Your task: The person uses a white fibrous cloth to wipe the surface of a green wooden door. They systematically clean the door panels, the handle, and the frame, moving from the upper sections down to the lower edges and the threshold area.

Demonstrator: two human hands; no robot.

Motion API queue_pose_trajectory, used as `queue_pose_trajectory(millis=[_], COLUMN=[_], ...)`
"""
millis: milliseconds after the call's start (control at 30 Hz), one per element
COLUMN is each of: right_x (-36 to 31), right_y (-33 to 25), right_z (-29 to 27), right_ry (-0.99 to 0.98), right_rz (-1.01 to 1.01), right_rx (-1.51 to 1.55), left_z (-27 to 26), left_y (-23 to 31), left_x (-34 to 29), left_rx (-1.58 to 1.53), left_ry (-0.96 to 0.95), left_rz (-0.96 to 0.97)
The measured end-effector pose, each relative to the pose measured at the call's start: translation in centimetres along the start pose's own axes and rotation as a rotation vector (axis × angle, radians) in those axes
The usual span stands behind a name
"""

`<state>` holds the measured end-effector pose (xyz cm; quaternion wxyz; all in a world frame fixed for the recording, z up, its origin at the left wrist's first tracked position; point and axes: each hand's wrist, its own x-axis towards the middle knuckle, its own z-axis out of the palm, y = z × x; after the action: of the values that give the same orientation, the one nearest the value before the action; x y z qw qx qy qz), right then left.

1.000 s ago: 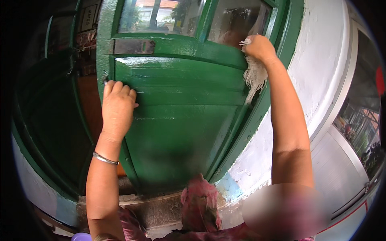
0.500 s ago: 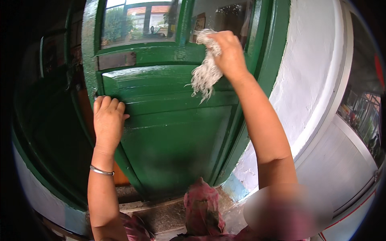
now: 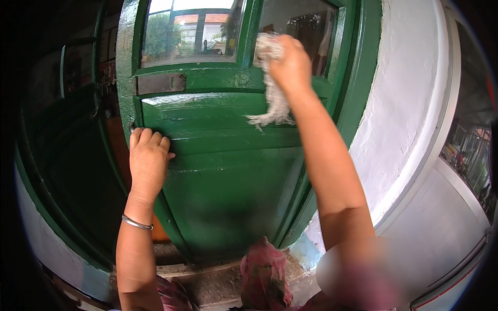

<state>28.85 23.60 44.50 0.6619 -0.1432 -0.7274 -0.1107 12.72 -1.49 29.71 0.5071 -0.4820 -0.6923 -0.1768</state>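
Observation:
A green painted wooden door [image 3: 228,192] with glass in its upper half stands in front of me. My left hand [image 3: 149,163] has its fingers curled over the door's left edge, below a dark metal plate [image 3: 161,83]. Bunched in my right hand [image 3: 293,67] is an off-white, frayed rag [image 3: 276,103]. It is held at the lower left corner of the right glass pane [image 3: 306,26], and its stringy end dangles over the green panel below. The left glass pane [image 3: 192,39] reflects plants and a roof. The fingertips of my right hand are partly hidden.
Left of the door's edge lies a dark opening with another green door leaf [image 3: 62,171]. A white rough wall [image 3: 402,93] and a silver-framed door [image 3: 430,207] stand at the right. At the bottom is a stone sill [image 3: 218,282].
My right hand and the rag have moved left relative to the door, to the pane's lower left corner. The rag's loose end has swung. My left hand keeps its place on the door edge.

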Motion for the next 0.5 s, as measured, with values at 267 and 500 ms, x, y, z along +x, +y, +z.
queue_pose_trajectory(millis=[267, 500], right_x=[1.6, 2.4], right_y=[5.9, 1.9], right_z=[-1.8, 0.8], right_ry=[0.284, 0.125], right_rz=[0.071, -0.293], right_rx=[-0.137, -0.088], left_z=[0.3, 0.4], left_y=[-0.2, -0.6], left_x=[-0.3, -0.3], left_rx=[-0.043, -0.032], left_ry=[0.041, 0.032], left_rz=[-0.007, -0.002])
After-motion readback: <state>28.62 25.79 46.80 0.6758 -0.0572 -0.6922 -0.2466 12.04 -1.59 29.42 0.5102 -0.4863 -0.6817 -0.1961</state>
